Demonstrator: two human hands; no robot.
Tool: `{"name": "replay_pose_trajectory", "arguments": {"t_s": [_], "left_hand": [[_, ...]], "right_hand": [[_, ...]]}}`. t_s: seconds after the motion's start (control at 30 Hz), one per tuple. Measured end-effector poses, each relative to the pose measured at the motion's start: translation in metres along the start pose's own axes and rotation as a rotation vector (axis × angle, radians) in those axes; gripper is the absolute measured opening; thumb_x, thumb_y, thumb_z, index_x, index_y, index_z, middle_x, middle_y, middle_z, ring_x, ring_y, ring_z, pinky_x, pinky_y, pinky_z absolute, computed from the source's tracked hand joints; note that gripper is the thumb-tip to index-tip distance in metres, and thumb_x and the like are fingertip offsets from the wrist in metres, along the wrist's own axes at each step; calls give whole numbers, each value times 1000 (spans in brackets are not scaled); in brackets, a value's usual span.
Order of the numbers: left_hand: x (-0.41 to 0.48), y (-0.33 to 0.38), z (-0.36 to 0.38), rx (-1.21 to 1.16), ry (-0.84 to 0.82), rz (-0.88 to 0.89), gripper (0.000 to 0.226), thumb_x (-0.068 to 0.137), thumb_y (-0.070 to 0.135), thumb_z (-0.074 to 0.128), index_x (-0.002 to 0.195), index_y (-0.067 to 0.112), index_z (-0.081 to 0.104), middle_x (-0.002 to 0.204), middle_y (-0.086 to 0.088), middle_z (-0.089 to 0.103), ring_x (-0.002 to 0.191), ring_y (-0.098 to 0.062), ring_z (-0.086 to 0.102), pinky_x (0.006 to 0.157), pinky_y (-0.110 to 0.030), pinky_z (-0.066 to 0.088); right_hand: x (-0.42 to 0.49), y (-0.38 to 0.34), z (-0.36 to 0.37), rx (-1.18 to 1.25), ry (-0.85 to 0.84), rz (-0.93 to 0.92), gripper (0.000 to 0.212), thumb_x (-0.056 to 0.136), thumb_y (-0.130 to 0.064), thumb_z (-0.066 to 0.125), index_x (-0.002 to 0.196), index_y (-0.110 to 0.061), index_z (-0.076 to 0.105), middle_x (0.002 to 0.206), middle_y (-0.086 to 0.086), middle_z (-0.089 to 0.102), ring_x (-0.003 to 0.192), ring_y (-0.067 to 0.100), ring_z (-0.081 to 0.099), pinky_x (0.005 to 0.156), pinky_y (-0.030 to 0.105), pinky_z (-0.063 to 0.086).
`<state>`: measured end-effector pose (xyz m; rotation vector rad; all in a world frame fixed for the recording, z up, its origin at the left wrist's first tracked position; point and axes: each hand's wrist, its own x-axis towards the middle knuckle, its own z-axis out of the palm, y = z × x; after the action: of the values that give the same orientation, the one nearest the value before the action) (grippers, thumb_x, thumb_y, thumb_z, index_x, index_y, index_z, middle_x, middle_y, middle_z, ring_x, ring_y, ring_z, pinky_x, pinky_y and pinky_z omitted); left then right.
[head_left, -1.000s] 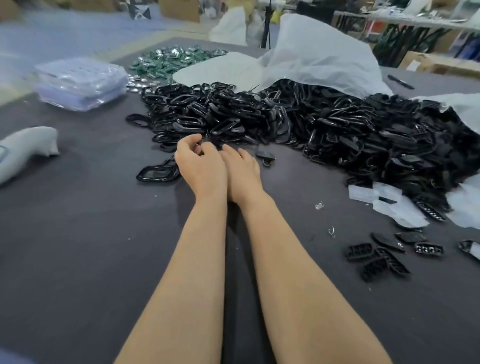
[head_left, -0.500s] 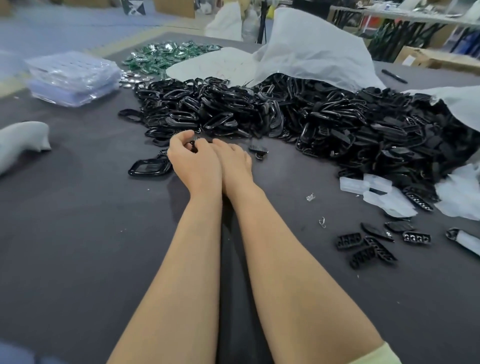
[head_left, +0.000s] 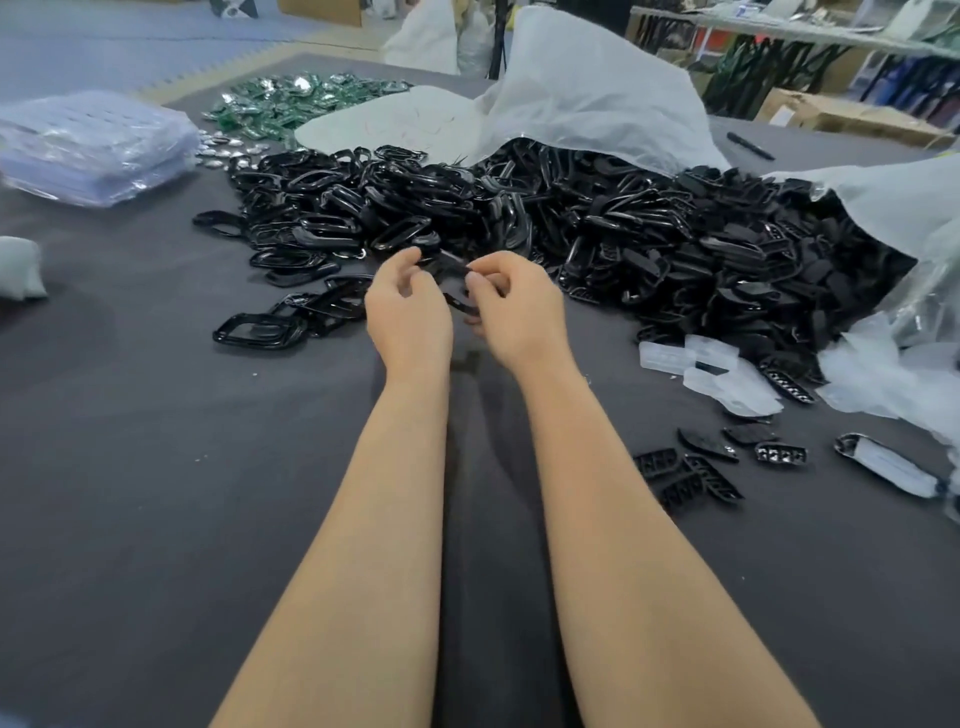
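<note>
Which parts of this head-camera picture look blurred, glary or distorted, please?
Head view: the left hand, right hand and the black plastic part they hold are slightly smeared; the pile of black frames shows soft glare; the wide lens stretches the forearms; the background shelves are soft.

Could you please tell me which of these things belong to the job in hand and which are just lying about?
In use: black part pinched by right hand, left hand close by; pile of black frames.
Lying about: green circuit boards, wrapped clear trays, pen, white bag.
</note>
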<state>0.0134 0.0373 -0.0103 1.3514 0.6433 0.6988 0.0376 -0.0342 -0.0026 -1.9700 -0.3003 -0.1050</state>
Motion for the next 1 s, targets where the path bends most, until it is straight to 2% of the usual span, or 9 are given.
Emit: {"name": "replay_pose_trajectory", "arguments": {"t_s": [0.07,0.17,0.27,0.37,0.53,0.67,0.77,0.87,1.0], "left_hand": [[-12,1,11,-20,-108,-30,28,93,4,42,93,23,63,92,-2,67,89,-21,66,93,-43,53],[-30,-2,31,12,-275,-48,21,92,1,50,92,19,62,93,-7,70,86,-17,68,89,-38,56],[-52,-6,50,64,-469,-78,10,95,5,55,99,9,63,79,-2,69,66,-6,67,70,-22,57],[-75,-6,66,49,-533,-106,4,97,8,54,99,9,57,87,-8,66,57,-6,67,54,-17,53],[-91,-15,70,-77,-382,-109,21,98,10,49,85,27,50,76,1,62,55,-4,64,72,-30,58],[-84,-19,67,-96,-322,-133,19,98,11,49,87,25,50,70,4,62,53,-3,62,74,-30,57],[-82,-18,66,-114,-321,-153,13,98,9,48,92,19,52,81,0,63,52,1,62,61,-19,53],[-82,-20,67,-116,-327,-151,8,99,9,47,97,15,52,83,-2,63,52,0,61,57,-16,51],[-82,-20,68,-116,-325,-156,8,99,8,47,102,12,53,80,-1,63,52,0,60,55,-16,51]], "right_hand": [[-2,7,-21,-42,-1,-20,16,93,-12,55,101,-11,69,88,1,67,84,17,65,83,38,54],[-7,19,-57,-108,72,-39,14,91,-12,57,96,-14,70,81,-6,68,67,-3,58,70,13,45],[-14,31,-96,-119,179,9,10,92,-12,57,96,-16,64,87,0,67,70,11,63,75,25,52],[-24,41,-133,0,260,79,9,95,-11,53,100,-16,57,90,5,66,57,8,61,69,29,56],[-44,64,-163,-344,412,168,21,91,-6,49,103,-14,64,103,4,67,92,19,61,76,26,45],[-49,68,-162,-561,229,260,23,88,-13,55,109,-14,65,114,6,63,106,25,55,80,29,43],[-51,58,-164,-473,197,185,16,86,-17,62,100,-16,67,97,-2,64,88,13,56,68,21,38],[-58,46,-174,-463,-119,260,10,82,-24,70,90,-20,66,81,-11,61,75,6,54,56,16,37],[-62,34,-176,-736,-403,355,17,84,-23,71,98,-17,64,95,-2,63,89,17,59,66,24,43]]}}
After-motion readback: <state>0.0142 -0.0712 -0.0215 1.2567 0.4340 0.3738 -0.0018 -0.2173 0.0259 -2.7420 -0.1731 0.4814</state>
